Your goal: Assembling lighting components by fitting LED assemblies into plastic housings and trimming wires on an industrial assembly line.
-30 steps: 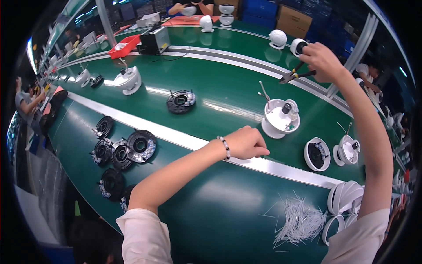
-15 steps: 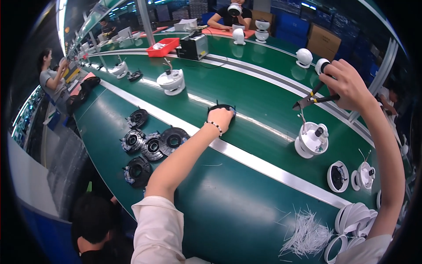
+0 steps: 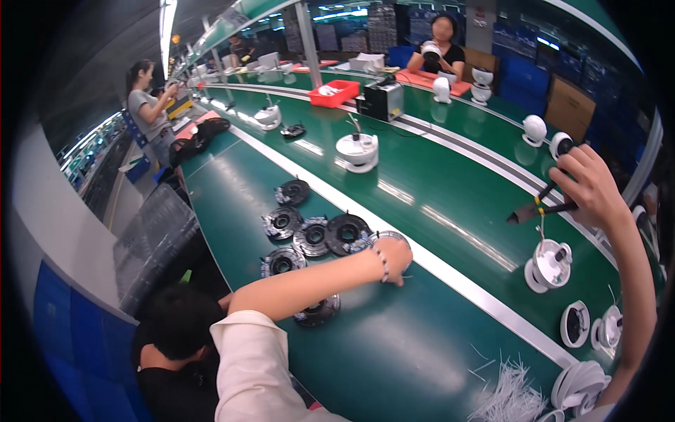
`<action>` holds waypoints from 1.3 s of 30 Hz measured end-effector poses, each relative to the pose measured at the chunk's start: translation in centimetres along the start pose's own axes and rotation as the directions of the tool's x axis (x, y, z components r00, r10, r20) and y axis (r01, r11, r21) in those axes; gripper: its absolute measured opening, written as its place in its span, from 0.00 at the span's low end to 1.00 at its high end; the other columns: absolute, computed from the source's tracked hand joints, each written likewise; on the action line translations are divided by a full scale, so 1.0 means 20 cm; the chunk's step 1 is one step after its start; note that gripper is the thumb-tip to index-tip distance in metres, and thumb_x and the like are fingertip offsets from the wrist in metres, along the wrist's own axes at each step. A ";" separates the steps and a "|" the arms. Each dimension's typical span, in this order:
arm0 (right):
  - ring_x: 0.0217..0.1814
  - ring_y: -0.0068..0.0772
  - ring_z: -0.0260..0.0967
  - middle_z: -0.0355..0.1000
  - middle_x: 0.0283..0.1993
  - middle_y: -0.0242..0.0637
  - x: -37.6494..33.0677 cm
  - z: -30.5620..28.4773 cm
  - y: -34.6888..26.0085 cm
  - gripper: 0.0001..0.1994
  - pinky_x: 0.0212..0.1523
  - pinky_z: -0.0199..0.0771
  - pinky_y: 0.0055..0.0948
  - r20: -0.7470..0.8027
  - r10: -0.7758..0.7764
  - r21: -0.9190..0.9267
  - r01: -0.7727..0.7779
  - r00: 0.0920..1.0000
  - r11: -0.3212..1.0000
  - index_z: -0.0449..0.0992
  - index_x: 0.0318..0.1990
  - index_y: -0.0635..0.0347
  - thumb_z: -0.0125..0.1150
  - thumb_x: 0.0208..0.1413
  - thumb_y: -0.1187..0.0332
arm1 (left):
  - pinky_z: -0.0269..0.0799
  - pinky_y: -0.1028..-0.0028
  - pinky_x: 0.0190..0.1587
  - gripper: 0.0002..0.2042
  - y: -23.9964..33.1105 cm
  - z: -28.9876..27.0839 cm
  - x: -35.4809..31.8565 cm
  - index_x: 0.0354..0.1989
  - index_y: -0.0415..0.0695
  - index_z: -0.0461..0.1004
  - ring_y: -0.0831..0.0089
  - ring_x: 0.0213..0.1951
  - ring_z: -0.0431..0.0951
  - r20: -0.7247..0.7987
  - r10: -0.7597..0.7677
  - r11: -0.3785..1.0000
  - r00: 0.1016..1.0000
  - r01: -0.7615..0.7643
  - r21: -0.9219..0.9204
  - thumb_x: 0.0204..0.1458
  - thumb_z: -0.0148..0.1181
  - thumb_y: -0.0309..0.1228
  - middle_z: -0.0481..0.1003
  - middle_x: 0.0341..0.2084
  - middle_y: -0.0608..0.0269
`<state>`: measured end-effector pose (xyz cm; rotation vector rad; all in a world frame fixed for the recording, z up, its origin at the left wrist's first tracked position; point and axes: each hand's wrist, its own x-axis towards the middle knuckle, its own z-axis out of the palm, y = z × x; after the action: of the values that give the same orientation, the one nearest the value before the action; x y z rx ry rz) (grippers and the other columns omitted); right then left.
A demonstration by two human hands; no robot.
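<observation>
My left hand (image 3: 395, 259) is low over the near table, fingers closed at the edge of a round black plastic part (image 3: 383, 238). Its fingertips are mostly hidden behind the hand. Beside it lie several similar black ring-shaped parts (image 3: 311, 235) with small wires and boards on them. My right hand (image 3: 587, 184) is raised at the right, gripping a pair of diagonal cutters (image 3: 532, 209) with black and yellow handles. Below the cutters, a white round housing (image 3: 550, 265) with wires sticking up stands on the green conveyor belt.
A metal rail (image 3: 457, 278) divides table and belt. White cut strips (image 3: 512, 394) lie in a pile near white rings (image 3: 580, 383). More white housings (image 3: 357, 149), a red tray (image 3: 333, 93) and a black box (image 3: 381, 100) stand farther off. A seated person (image 3: 172, 327) is close at left.
My left hand has brought the black part from the belt across the rail to the near table, beside the others. My right hand still holds the cutters aloft. The view has shifted left.
</observation>
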<state>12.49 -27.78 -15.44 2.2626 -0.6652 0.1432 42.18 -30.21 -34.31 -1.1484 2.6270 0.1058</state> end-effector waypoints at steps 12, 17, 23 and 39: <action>0.29 0.38 0.57 0.57 0.28 0.40 -0.13 0.00 0.01 0.25 0.30 0.59 0.32 0.069 0.063 -0.053 -0.060 0.996 0.997 0.66 0.28 0.65 0.57 0.08 0.79 | 0.71 0.61 0.33 0.34 -1.15 0.20 0.91 0.55 0.51 0.51 0.54 0.37 0.71 0.283 -0.713 -0.518 0.642 -0.209 -0.829 0.43 0.47 0.57 0.60 0.46 0.47; 0.30 0.43 0.57 0.57 0.30 0.43 -0.25 0.07 0.05 0.26 0.30 0.59 0.35 0.153 0.093 -0.059 -0.085 0.984 0.995 0.65 0.30 0.67 0.55 0.08 0.80 | 0.72 0.68 0.26 0.19 -1.24 0.27 1.03 0.43 0.38 0.63 0.60 0.27 0.73 0.221 -0.865 -0.494 0.451 -0.687 -0.533 0.46 0.42 0.36 0.68 0.35 0.50; 0.34 0.41 0.58 0.59 0.31 0.40 -0.14 0.08 -0.01 0.24 0.35 0.61 0.34 0.077 0.175 -0.070 -0.170 0.982 0.983 0.67 0.30 0.65 0.56 0.12 0.82 | 0.74 0.71 0.25 0.14 -0.98 0.14 0.93 0.40 0.35 0.65 0.61 0.29 0.74 0.122 -0.822 -0.518 0.556 -0.642 -0.566 0.46 0.39 0.26 0.71 0.32 0.49; 0.35 0.35 0.58 0.61 0.31 0.37 -0.13 -0.21 -0.47 0.20 0.35 0.58 0.29 -0.002 0.707 -0.134 -0.701 0.707 0.701 0.69 0.32 0.64 0.64 0.23 0.72 | 0.75 0.64 0.40 0.26 0.38 -0.19 0.03 0.52 0.43 0.42 0.55 0.42 0.70 -0.356 -0.175 -0.408 0.918 -0.397 -0.822 0.41 0.35 0.15 0.58 0.47 0.46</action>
<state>15.45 -18.25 -19.27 1.7767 -1.5111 0.4055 35.41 -26.00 -31.20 -0.9992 2.2242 3.1803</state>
